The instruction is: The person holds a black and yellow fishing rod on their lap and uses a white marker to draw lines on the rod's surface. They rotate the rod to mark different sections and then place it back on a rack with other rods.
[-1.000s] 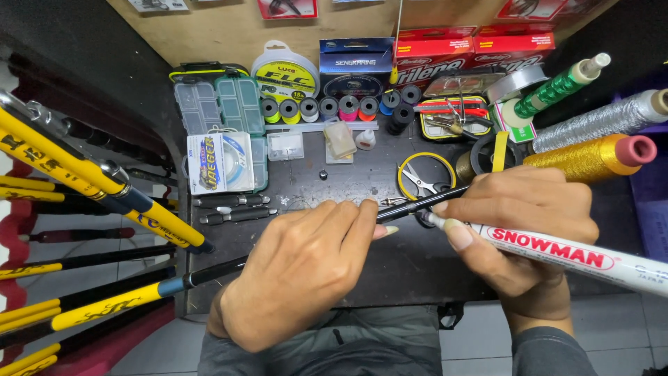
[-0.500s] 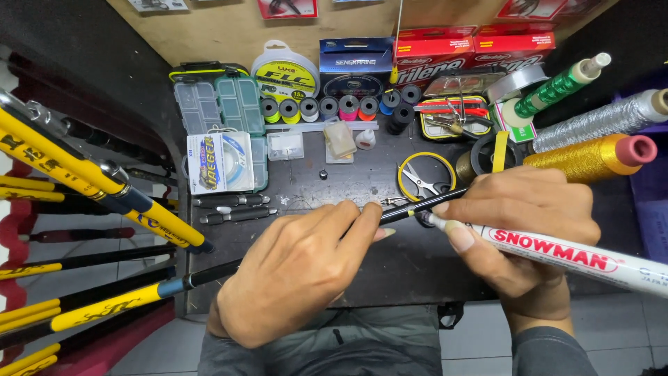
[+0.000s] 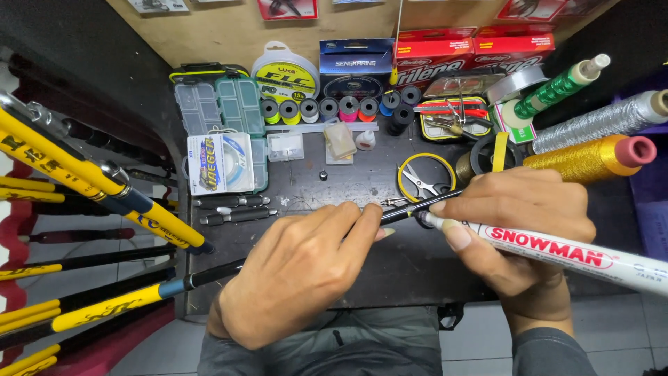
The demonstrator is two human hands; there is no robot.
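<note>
scissors (image 3: 420,182): landmark, on the table (image 3: 417,268)
thread spools (image 3: 334,108): behind the scissors, to their left
tackle boxes (image 3: 221,106): far left of the scissors
marker (image 3: 557,248): right, in front
rod (image 3: 410,211): just in front

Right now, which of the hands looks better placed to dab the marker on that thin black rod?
Probably the right hand: it holds the white marker, tip touching or nearly touching the thin black rod. The left hand grips the rod, steadying it.

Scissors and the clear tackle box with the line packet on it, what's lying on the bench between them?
In the head view, between the scissors and the tackle box lie a small dark round piece and a clear little packet; otherwise bare dark benchtop.
</note>
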